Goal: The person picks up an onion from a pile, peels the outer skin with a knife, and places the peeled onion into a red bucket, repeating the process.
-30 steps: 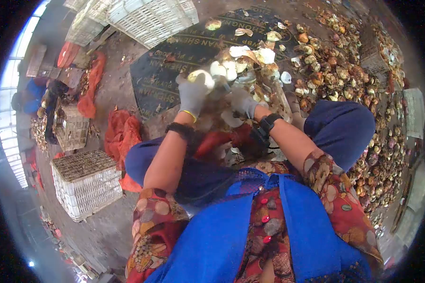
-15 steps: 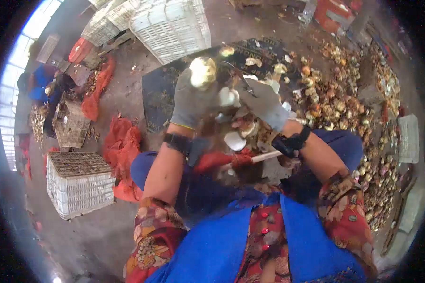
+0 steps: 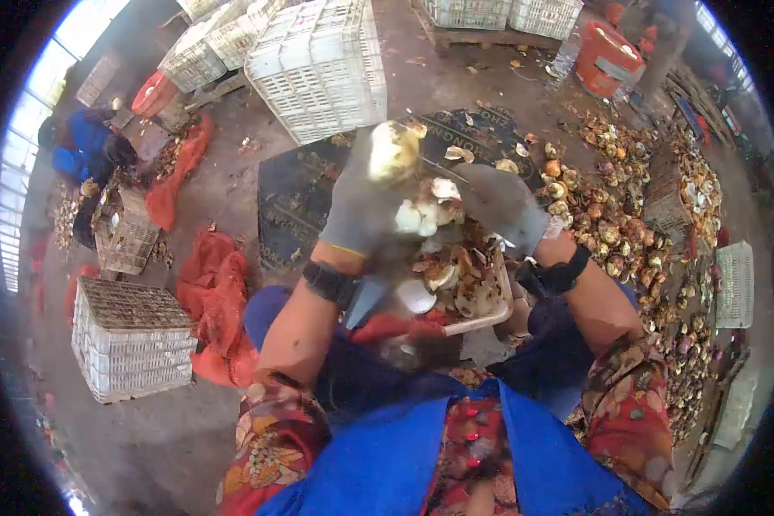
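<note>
My left hand (image 3: 350,199), in a grey glove, is closed around a pale, partly peeled onion (image 3: 394,153) held up in front of me. Across from it, my gloved right hand (image 3: 506,205) grips a small knife (image 3: 437,164), whose thin blade points toward the onion; motion blurs it. Below both hands stands a white crate (image 3: 490,322) with brown onion skins (image 3: 477,288) in it. White onion pieces (image 3: 421,215) show between my hands, and another white piece (image 3: 416,297) sits lower at the crate's near side.
A large heap of onions (image 3: 615,224) spreads to the right. A dark printed board (image 3: 288,215) lies under the work area. White crates (image 3: 133,348) stand left and ahead, beside red net bags (image 3: 215,292). Another person (image 3: 86,150) is at far left.
The view has tilted up, showing more crates and a red bucket ahead. The onion in my left hand sits further right in view, and my right hand with the knife has shifted slightly.
</note>
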Demonstrator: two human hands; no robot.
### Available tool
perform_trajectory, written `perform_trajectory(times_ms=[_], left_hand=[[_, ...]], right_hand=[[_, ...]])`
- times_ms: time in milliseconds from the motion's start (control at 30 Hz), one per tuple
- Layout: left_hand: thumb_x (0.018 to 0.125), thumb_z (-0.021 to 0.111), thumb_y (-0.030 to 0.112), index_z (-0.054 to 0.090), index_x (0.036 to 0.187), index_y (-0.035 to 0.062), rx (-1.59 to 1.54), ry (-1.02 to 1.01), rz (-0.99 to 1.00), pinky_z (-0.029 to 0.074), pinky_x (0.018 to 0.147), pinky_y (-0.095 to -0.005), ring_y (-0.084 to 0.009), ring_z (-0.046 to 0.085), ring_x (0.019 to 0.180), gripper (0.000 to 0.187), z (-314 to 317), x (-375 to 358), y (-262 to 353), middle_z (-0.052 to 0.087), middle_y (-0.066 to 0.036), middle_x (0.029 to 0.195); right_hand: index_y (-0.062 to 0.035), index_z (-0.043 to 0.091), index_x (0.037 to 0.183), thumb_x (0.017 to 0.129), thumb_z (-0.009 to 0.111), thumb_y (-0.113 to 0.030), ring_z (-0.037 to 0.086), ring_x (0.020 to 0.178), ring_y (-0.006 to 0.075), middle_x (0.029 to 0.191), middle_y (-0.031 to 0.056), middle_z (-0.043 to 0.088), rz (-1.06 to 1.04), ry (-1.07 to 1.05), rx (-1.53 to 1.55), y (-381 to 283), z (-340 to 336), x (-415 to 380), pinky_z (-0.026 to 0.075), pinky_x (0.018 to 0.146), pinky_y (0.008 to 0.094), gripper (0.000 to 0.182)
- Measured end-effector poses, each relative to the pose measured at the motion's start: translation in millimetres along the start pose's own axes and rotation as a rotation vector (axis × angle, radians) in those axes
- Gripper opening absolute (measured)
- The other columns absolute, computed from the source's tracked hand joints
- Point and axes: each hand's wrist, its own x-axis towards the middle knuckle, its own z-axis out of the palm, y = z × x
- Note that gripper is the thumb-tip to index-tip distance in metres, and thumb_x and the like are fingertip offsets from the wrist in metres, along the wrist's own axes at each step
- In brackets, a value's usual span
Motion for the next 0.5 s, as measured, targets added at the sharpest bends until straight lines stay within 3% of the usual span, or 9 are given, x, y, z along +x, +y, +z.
perform_trajectory(times_ms=[33,100,133,167,267,300,333,400,500], left_hand=[[0.092,0.066,0.024,0.051,0.130,0.0026,0.007,-0.002,0.002,0.050,0.092,-0.0354,-0.0245,0.063,0.107,0.046,-2,2,5,0.062,-0.010,0.124],[0.092,0.067,0.025,0.050,0.129,-0.0003,-1.048,-0.175,-0.292,0.050,0.091,-0.0349,-0.0233,0.063,0.107,0.048,3,-2,43,0.062,-0.010,0.124],[0.094,0.065,0.024,0.053,0.127,-0.0015,-0.466,-0.117,-0.032,0.050,0.091,-0.0340,-0.0218,0.061,0.108,0.043,-10,5,34,0.062,-0.009,0.123],[0.094,0.065,0.024,0.053,0.127,-0.0015,-0.467,-0.121,-0.038,0.050,0.091,-0.0340,-0.0218,0.061,0.108,0.043,-5,4,37,0.062,-0.009,0.123],[0.089,0.070,0.018,0.054,0.126,-0.0018,-0.917,-0.219,-0.306,0.050,0.092,-0.0348,-0.0248,0.061,0.109,0.045,16,-4,26,0.063,-0.011,0.120],[0.085,0.072,0.018,0.056,0.126,-0.0014,-0.279,-0.153,-0.029,0.049,0.094,-0.0366,-0.0277,0.060,0.109,0.048,19,-3,8,0.062,-0.013,0.120],[0.081,0.074,0.017,0.058,0.125,-0.0010,0.359,-0.087,0.251,0.048,0.095,-0.0384,-0.0306,0.060,0.110,0.050,22,-1,-8,0.062,-0.014,0.120],[0.080,0.074,0.019,0.058,0.124,-0.0004,0.305,-0.116,0.213,0.047,0.096,-0.0396,-0.0318,0.059,0.111,0.050,38,-6,-6,0.061,-0.015,0.121],[0.078,0.073,0.024,0.061,0.121,0.0013,0.151,-0.140,0.102,0.045,0.097,-0.0430,-0.0354,0.056,0.115,0.050,55,-26,9,0.060,-0.016,0.124]], right_hand=[[-0.0063,0.059,0.103,0.094,0.052,-0.018,0.062,0.079,0.0396,0.084,0.0196,0.063,-0.002,0.006,0.004,10,-3,-2,0.050,0.069,0.0446,0.016],[-0.0062,0.059,0.103,0.094,0.051,-0.018,0.062,0.079,0.0413,0.083,0.0207,0.063,0.389,-0.311,-0.492,40,-4,-8,0.050,0.069,0.0453,0.017],[-0.0045,0.061,0.101,0.095,0.060,-0.023,0.067,0.078,0.0332,0.082,0.0130,0.067,0.377,-0.200,-0.501,53,1,-15,0.053,0.070,0.0411,0.019],[-0.0045,0.061,0.101,0.095,0.060,-0.023,0.067,0.078,0.0332,0.082,0.0130,0.067,0.384,-0.199,-0.501,45,-2,-12,0.053,0.070,0.0411,0.019],[-0.0040,0.062,0.097,0.093,0.062,-0.034,0.054,0.069,0.0085,0.074,-0.0037,0.058,0.445,0.070,0.437,-15,-15,11,0.045,0.062,0.0295,0.031],[-0.0040,0.062,0.097,0.093,0.062,-0.034,0.054,0.069,0.0085,0.074,-0.0037,0.058,0.456,0.080,0.438,-15,-8,14,0.045,0.062,0.0295,0.031],[-0.0032,0.062,0.100,0.091,0.063,-0.035,0.054,0.069,0.0072,0.076,-0.0029,0.058,0.217,0.162,0.327,-10,-2,18,0.045,0.062,0.0272,0.033],[-0.0023,0.061,0.103,0.090,0.065,-0.036,0.053,0.069,0.0058,0.078,-0.0021,0.057,-0.018,0.244,0.203,-18,-4,23,0.045,0.062,0.0248,0.036],[-0.0009,0.060,0.117,0.089,0.067,-0.034,0.056,0.076,0.0058,0.087,0.0008,0.060,0.282,-0.015,0.375,-29,-12,22,0.047,0.067,0.0237,0.044]])
